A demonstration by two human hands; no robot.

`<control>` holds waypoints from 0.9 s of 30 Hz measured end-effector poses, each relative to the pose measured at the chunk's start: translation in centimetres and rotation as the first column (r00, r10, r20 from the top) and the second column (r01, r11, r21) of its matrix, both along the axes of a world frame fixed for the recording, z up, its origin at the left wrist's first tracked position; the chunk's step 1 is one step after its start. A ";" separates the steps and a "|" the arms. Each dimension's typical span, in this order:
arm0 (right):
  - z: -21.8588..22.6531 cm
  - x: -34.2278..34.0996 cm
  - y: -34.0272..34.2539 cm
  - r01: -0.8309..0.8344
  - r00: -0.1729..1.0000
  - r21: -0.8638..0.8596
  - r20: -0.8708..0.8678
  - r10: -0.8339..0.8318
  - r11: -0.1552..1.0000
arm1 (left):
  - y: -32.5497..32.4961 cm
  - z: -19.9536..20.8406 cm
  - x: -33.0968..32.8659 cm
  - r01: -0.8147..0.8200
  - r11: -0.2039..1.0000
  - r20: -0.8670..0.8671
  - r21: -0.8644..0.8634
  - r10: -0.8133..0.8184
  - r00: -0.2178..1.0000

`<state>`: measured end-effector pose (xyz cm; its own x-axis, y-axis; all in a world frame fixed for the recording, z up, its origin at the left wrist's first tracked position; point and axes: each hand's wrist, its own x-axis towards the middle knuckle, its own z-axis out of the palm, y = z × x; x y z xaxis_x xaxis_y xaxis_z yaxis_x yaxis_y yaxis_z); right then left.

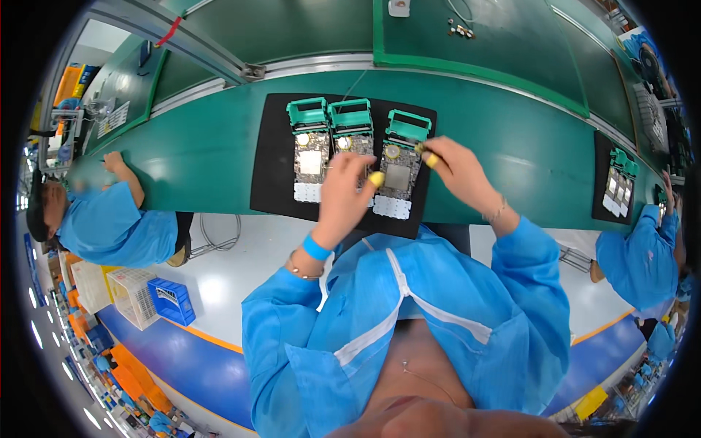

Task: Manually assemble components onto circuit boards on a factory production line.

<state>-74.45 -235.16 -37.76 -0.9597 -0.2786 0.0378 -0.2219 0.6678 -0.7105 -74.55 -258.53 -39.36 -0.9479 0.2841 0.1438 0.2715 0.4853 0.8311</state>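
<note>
Three circuit boards with green plastic frames at their far ends lie side by side on a black mat: a left board (310, 162), a middle board (345, 142) and a right board (396, 177). My left hand (345, 191) hovers over the middle board and hides much of it. Its fingers are bent and slightly blurred, with the yellow-tipped thumb apart from them. At the right board's far right corner, my right hand (458, 169) pinches a small dark piece (420, 147) too small to name. A yellow cover sits on one of its fingers too.
The mat (276, 157) rests on a long green table (212, 139), with a raised green-edged panel (482, 69) behind it. Co-workers sit at left (109, 223) and right (639, 255). Another black mat with boards (615, 182) lies at far right. Crates (171, 301) stand on the floor.
</note>
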 end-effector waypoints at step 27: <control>-1.0 3.1 1.9 0.276 0.863 -0.429 0.505 -0.025 0.860 | 6.8 -3.9 -0.2 -0.060 0.919 -0.266 -0.389 -0.050 0.963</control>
<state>-71.31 -233.30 -38.74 -0.9210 -0.1964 -0.3365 0.2936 0.2180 -0.9307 -74.78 -251.73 -43.26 -0.8917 0.3647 0.2680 0.4515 0.7572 0.4720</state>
